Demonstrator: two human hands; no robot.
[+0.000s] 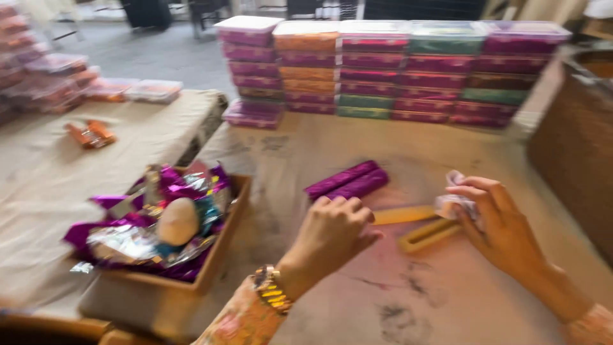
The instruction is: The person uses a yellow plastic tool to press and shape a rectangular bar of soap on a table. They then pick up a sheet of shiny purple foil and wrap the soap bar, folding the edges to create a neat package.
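Here my left hand rests curled and empty on the counter beside the yellow strip; the purple rolls lie just behind. My right hand pinches a crumpled wrapper above the yellow tray; I'd best keep that pinch light.

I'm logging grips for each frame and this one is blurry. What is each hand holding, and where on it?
The right hand pinches a small pale crumpled wrapper at its edge with the fingertips. The left hand is curled shut; whether it holds anything cannot be told.
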